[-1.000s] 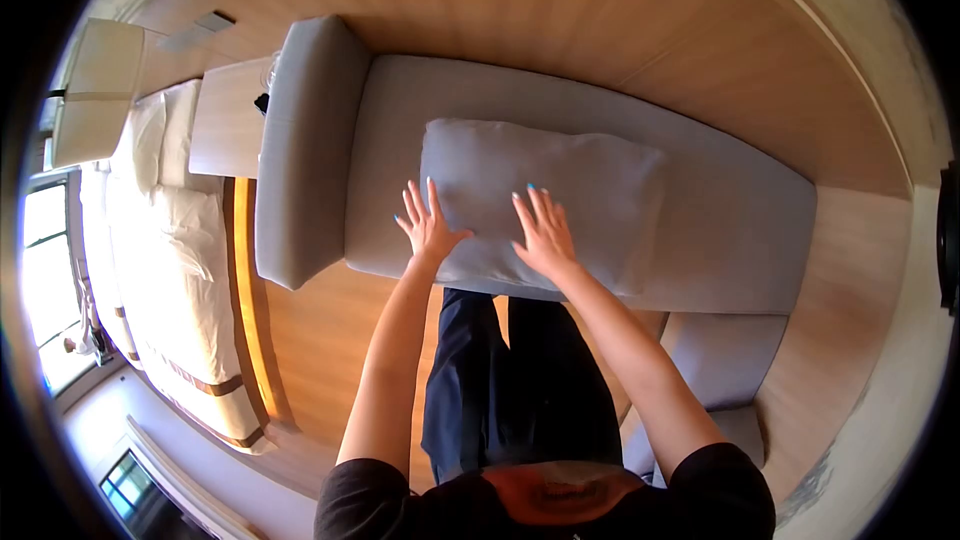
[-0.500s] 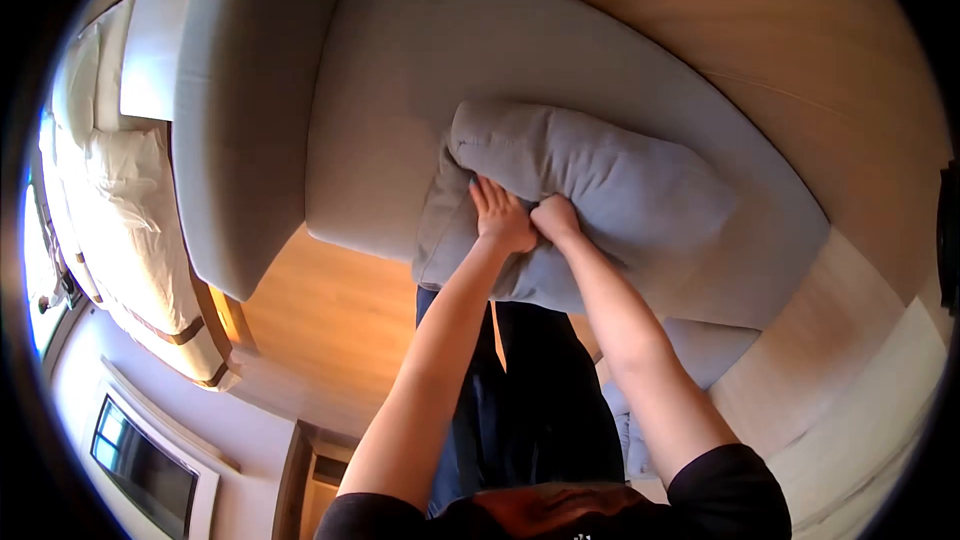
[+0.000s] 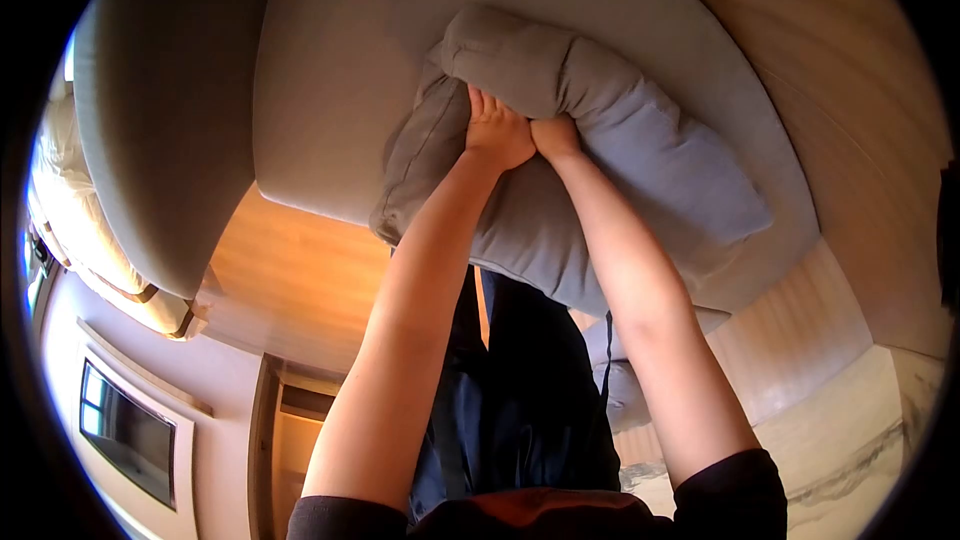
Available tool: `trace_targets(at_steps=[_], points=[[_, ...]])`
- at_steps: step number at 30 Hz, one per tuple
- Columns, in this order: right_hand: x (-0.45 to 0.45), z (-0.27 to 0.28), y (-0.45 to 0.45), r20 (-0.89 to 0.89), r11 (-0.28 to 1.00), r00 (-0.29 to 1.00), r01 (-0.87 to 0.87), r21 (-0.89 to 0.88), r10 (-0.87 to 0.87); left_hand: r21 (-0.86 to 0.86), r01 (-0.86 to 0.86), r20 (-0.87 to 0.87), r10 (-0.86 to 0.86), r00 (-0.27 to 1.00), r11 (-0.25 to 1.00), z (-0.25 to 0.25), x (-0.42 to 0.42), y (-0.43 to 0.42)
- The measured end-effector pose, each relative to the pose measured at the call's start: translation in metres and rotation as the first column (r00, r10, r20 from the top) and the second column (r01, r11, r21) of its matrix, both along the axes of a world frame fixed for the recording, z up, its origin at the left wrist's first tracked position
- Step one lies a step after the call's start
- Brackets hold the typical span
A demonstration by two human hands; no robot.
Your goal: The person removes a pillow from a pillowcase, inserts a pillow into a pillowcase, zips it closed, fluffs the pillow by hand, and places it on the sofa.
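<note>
A grey cushion (image 3: 660,155) lies bent over on the seat of a grey sofa (image 3: 340,70), its far part folded into a thick roll. My left hand (image 3: 497,132) presses flat against the cushion in the crease, fingers stretched out and their tips tucked beneath the roll. Beside it, almost touching, my right hand (image 3: 556,137) is curled into the same crease, closed on the cushion's fabric; its fingertips are hidden. The cushion's near edge hangs close to my dark trousers (image 3: 520,380).
A tall grey backrest (image 3: 165,110) rises at the left. Wooden floor (image 3: 290,270) shows below the sofa, and a wood panel (image 3: 830,70) borders it at the right. Bedding (image 3: 75,200) lies far left, above a wall-mounted screen (image 3: 128,435). Another grey cushion (image 3: 628,395) is partly visible behind my right arm.
Cushion, sofa and hands now appear higher in the view. My left fingers have slid further under the roll, and my right hand sits deeper in the crease.
</note>
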State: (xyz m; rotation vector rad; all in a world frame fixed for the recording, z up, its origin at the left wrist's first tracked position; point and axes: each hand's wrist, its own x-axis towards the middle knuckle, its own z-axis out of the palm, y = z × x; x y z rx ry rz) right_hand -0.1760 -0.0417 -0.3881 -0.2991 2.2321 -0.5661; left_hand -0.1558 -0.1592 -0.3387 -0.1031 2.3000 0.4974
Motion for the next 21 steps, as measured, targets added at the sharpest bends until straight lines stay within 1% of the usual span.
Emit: trace_targets(at_steps=[2,3,4,5,7,8,9,10,11,12,13,15,16,17,18,19,20,21], points=[[-0.010,0.012,-0.004,0.132,0.992,0.990,-0.070,0.105,0.056,-0.053,0.052,0.043,-0.050,0.998,0.997,0.005,-0.005,0.000],[-0.013,0.016,-0.004,0.195,0.982,0.978,-0.106,0.157,0.075,-0.053,0.031,-0.007,-0.031,0.999,0.998,0.006,-0.004,0.000],[-0.001,0.011,-0.003,-0.038,0.996,0.998,0.058,0.063,-0.056,-0.049,0.011,-0.058,-0.013,0.998,0.999,0.008,-0.002,0.002],[0.004,0.014,0.003,-0.025,0.996,0.998,0.053,0.077,-0.051,-0.044,-0.010,-0.108,0.005,0.994,0.999,0.012,0.001,0.004],[0.007,0.034,0.006,0.002,0.994,0.999,0.048,0.098,-0.048,-0.102,0.058,-0.007,-0.059,0.998,0.993,0.043,-0.001,0.007],[0.029,0.005,0.029,-0.404,0.954,0.865,-0.291,0.079,0.297,-0.134,0.096,0.043,-0.091,0.995,0.986,0.058,0.001,0.008],[0.039,0.021,0.027,-0.417,0.992,0.900,-0.127,0.026,0.126,-0.160,0.082,-0.025,-0.087,0.996,0.984,0.068,0.012,0.011],[0.051,0.052,0.027,-0.421,0.999,0.906,0.039,-0.031,-0.048,-0.184,0.066,-0.095,-0.085,0.992,0.981,0.077,0.025,0.014],[0.061,0.080,0.025,-0.415,0.975,0.883,0.202,-0.089,-0.221,-0.206,0.048,-0.166,-0.083,0.983,0.977,0.088,0.034,0.015],[0.068,0.098,0.021,-0.435,0.937,0.837,0.241,-0.253,-0.333,-0.201,-0.019,-0.195,-0.021,0.980,0.979,0.109,0.040,0.011],[0.070,0.122,0.017,-0.400,0.921,0.851,0.218,-0.324,-0.342,-0.086,-0.109,-0.329,0.075,0.941,0.990,0.126,0.047,0.003],[0.070,0.170,0.008,-0.334,0.876,0.879,0.169,-0.452,-0.342,0.188,-0.231,-0.534,0.296,0.792,0.955,0.153,0.065,-0.025],[0.071,0.196,0.006,-0.288,0.840,0.885,0.181,-0.511,-0.366,0.263,-0.254,-0.535,0.360,0.764,0.931,0.172,0.070,-0.039],[0.075,0.222,0.004,-0.268,0.830,0.868,0.246,-0.500,-0.419,0.334,-0.276,-0.531,0.422,0.734,0.901,0.188,0.076,-0.052],[0.082,0.242,0.009,-0.141,0.808,0.860,0.388,-0.445,-0.490,0.339,-0.391,-0.504,0.516,0.693,0.856,0.198,0.087,-0.059],[0.089,0.258,0.015,-0.016,0.772,0.828,0.516,-0.370,-0.561,0.349,-0.628,-0.279,0.717,0.639,0.695,0.212,0.094,-0.062],[0.098,0.271,0.017,0.295,0.669,0.723,0.690,-0.275,-0.625,0.421,-0.786,0.038,0.857,0.513,0.452,0.213,0.104,-0.064],[0.105,0.281,0.018,0.565,0.567,0.524,0.815,-0.118,-0.637,0.365,-0.877,0.378,0.811,0.446,0.313,0.218,0.108,-0.065]])
